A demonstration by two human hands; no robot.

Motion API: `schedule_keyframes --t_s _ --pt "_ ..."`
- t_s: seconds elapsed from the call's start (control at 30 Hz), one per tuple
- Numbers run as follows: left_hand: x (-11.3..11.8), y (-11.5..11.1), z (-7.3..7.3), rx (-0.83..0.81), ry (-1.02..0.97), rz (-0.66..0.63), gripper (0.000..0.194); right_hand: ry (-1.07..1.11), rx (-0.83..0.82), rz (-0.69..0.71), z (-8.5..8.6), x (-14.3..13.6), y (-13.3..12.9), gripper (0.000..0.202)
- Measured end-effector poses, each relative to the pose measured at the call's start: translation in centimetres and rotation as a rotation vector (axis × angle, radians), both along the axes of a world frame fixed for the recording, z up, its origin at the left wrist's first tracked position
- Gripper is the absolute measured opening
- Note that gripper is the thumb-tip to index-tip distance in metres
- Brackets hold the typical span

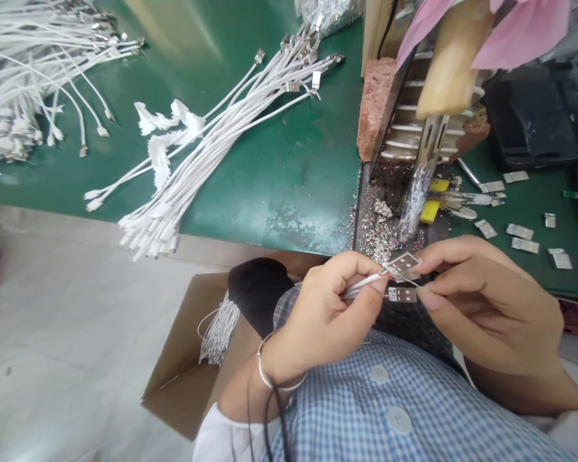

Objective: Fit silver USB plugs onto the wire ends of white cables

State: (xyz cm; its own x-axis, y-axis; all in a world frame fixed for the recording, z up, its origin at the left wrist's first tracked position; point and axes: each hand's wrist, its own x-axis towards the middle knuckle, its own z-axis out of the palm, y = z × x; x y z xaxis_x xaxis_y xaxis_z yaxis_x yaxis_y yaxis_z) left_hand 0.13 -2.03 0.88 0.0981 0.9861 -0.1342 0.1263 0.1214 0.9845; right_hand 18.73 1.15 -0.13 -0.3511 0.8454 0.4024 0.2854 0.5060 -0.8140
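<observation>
Close to the chest, above a blue checked shirt [414,410], both hands meet at the edge of the green table [279,173].
Left hand: the left hand [325,314] is clenched around the end of a thin white cable [363,283], pinched between thumb and fingers, with coloured wire tips showing at its end.
Right hand: the right hand [481,305] grips small metal connector shells [403,264] between thumb and forefinger; a second shell piece [402,294] sits just below, against the thumb tip.
Cable and shell: the cable end touches the upper shell, between the two hands.
Wrist: a silver bangle [270,378] circles the left wrist.
Soldering iron: a wooden-handled iron [426,147] stands tilted just beyond the hands, its tip down among solder crumbs [380,224].
Brick: a red brick [373,106] stands beside the iron's stand.
Loose shells: more metal shells [523,234] lie scattered on the table, right of the iron.
Cable bundles: a bundle of white cables [212,141] lies across the table; another heap [24,83] is at far left.
Box: a cardboard box [187,359] by the knee holds more white cables [216,330].
</observation>
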Motion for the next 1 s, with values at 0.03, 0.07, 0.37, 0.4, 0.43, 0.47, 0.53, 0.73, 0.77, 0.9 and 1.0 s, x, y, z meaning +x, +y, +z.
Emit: schedule_keyframes --t_s 0.03,0.07,0.37,0.4,0.43,0.47,0.53,0.73,0.77,0.9,1.0 --pt "0.1 0.0 -0.1 -0.006 -0.011 0.008 0.017 -0.002 0.014 0.017 -0.1 0.0 0.0 0.019" --pt "0.1 0.0 -0.2 -0.011 -0.019 0.016 0.017 -0.002 0.028 0.028 -0.1 -0.1 0.0 0.018" --pt "0.1 0.5 -0.1 -0.040 -0.054 0.016 0.015 0.019 0.108 0.051 -0.4 -0.2 0.6 0.020" --pt "0.1 0.6 -0.1 -0.045 -0.064 0.018 0.015 0.026 0.106 0.047 -0.4 -0.3 0.7 0.020" --pt "0.1 0.7 -0.1 -0.053 -0.071 0.018 0.015 0.031 0.101 0.042 -0.4 -0.3 0.7 0.021" --pt "0.1 0.8 -0.1 -0.062 -0.074 0.018 0.015 0.033 0.099 0.040 -0.4 -0.3 0.8 0.022" --pt "0.1 0.9 -0.1 -0.074 -0.066 0.023 0.017 0.035 0.107 0.040 -0.5 -0.4 1.0 0.022" --pt "0.3 1.3 0.2 -0.063 -0.074 0.033 0.019 0.034 0.112 0.087 -0.6 0.0 2.1 0.021" --pt "0.3 1.4 0.3 -0.059 -0.068 0.035 0.019 0.031 0.109 0.110 -0.5 0.1 2.2 0.021" --pt "0.4 1.6 0.5 -0.028 -0.039 0.042 0.018 0.019 0.072 0.119 -0.1 0.2 2.6 0.022" --pt "0.3 1.7 0.5 -0.002 -0.027 0.045 0.018 0.021 0.044 0.103 0.0 0.3 2.8 0.022"
